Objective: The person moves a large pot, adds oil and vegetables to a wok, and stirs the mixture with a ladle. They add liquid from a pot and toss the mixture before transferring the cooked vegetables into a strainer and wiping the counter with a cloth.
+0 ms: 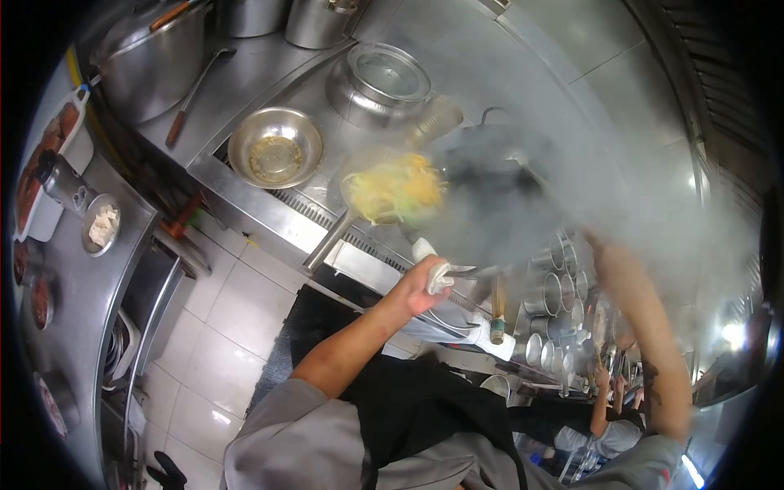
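Observation:
My left hand (422,287) is closed around a white cloth (439,276) at the handle of a dark wok (490,196), which thick steam mostly hides. To the right, my right hand (599,242) is blurred by steam and motion, near the end of a long ladle handle (535,175) that reaches over the wok. Left of the wok, a strainer with a metal handle (331,241) holds yellow and green shredded food (396,189).
A steel bowl with liquid (276,149) and a lidded pot (380,82) stand behind. Metal cups (543,294) line the right side. Left is a counter with a small bowl of white pieces (102,225). Another person (600,429) works at lower right.

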`<control>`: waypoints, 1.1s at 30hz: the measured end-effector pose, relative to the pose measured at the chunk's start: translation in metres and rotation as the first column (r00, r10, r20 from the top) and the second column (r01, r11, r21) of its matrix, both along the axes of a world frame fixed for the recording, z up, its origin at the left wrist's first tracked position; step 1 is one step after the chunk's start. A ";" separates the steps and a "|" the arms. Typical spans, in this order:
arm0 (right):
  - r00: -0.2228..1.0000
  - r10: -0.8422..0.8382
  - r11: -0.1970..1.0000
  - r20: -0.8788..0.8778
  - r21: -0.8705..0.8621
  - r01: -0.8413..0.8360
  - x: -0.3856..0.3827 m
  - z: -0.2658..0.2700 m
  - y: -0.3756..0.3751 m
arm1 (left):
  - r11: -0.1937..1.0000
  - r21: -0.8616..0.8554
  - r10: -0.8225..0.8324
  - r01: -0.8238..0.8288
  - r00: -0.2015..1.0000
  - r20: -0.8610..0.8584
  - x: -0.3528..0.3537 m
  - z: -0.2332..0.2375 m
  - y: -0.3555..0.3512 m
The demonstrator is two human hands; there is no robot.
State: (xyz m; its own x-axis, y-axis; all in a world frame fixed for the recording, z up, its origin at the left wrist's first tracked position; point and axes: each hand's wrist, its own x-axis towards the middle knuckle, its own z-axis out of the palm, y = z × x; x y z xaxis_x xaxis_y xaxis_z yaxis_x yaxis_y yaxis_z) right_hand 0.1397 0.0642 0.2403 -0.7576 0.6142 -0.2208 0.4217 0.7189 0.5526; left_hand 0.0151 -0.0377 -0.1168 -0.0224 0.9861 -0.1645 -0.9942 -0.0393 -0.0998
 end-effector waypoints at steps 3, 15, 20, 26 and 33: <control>0.996 0.053 0.994 0.077 0.091 -0.060 -0.002 0.008 -0.003 | 0.998 0.058 -0.005 0.003 1.000 0.022 0.002 -0.002 0.007; 0.996 0.084 0.987 0.033 0.134 -0.088 -0.006 0.037 0.004 | 0.980 0.193 -0.063 0.046 0.995 0.082 0.014 0.022 0.028; 0.989 -0.007 0.997 -0.150 -0.076 -0.005 0.021 0.009 0.041 | 0.993 0.065 -0.099 0.100 0.995 -0.015 0.015 0.024 0.038; 0.522 -0.785 0.536 -0.334 -0.788 0.302 0.017 -0.089 0.050 | 0.994 -0.075 -0.098 0.084 0.972 -0.215 0.019 0.010 0.054; 0.418 -0.907 0.068 -0.056 -0.998 0.015 0.002 -0.139 0.013 | 0.990 -0.095 -0.122 0.102 0.964 -0.235 0.024 -0.002 0.066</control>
State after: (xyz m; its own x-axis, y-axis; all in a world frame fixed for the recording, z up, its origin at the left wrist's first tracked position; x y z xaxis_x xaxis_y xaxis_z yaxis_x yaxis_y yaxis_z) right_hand 0.1413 0.0773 0.1010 -0.5076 0.6373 -0.5798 0.6891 -0.1036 -0.7172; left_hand 0.0387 0.0283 -0.1190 0.0390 0.9681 -0.2474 -0.9872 0.0756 0.1404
